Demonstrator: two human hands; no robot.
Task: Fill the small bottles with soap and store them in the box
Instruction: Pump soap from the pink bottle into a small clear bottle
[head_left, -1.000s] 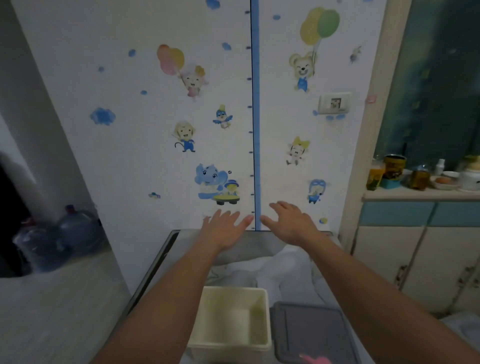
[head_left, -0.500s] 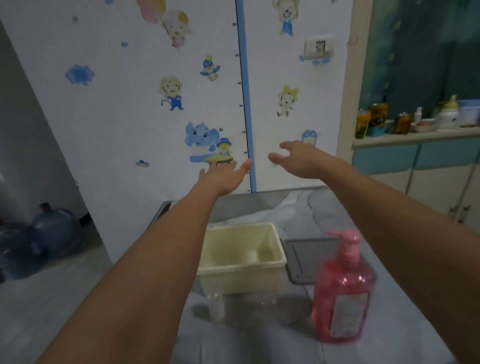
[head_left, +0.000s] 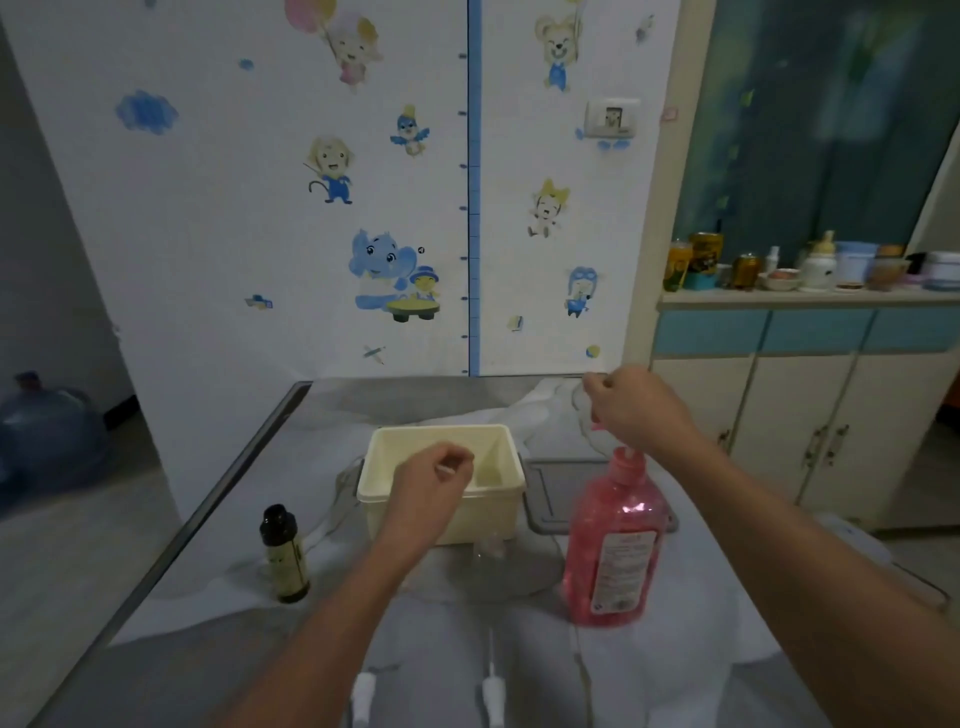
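A cream plastic box (head_left: 483, 512) stands open in the middle of the cloth-covered table. My left hand (head_left: 434, 486) hovers at its front wall, fingers loosely curled with nothing in them. To the right stands a pink soap bottle (head_left: 615, 545) with a pump. My right hand (head_left: 636, 410) is curled over the pump head, whose pink nozzle pokes out below my fingers. A small clear bottle (head_left: 488, 564) stands just in front of the box, hard to make out. A small dark bottle (head_left: 283, 556) stands at the left. Two white pump caps (head_left: 492, 693) lie near me.
A grey lid (head_left: 550, 493) lies flat behind the pink bottle, right of the box. The table's left metal edge (head_left: 234, 483) runs diagonally. A cabinet (head_left: 800, 415) with jars on top stands at the right; water jugs (head_left: 47, 431) sit on the floor at the left.
Both hands have pulled back from the wall and dropped, fingers curling: the left to the box, the right onto the pink bottle's pump. The view tilted down, revealing the dark bottle and caps.
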